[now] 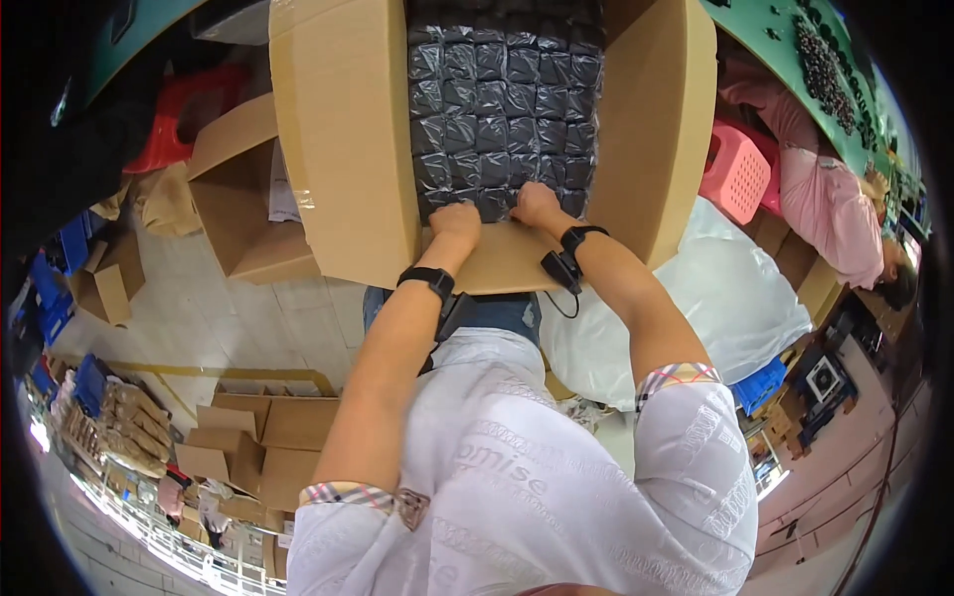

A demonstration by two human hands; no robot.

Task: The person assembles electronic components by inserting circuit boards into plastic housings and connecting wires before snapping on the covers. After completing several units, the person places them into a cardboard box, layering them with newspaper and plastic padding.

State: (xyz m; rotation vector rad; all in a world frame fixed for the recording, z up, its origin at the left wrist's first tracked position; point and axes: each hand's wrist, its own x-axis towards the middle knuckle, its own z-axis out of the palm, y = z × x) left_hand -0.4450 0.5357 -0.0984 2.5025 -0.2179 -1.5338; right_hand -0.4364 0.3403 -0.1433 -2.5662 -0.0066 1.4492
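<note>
Before me stands an open cardboard carton [348, 149] filled with rows of small black blocks in clear plastic wrap [489, 99]. My left hand [454, 219] is curled at the near row, just inside the near flap [487, 258]. A short way to its right, my right hand [537, 202] is also closed, its fingers pointing down among the wrapped blocks. The fingertips of both hands are hidden, so whatever they grip does not show. Black bands with small devices circle both wrists.
Another open carton [248, 199] sits to the left, with a red stool [189, 114] behind it. On the right are a pink stool [735, 174], a white plastic sheet [686, 298] and a person in pink [825, 209] beside a green table [785, 40].
</note>
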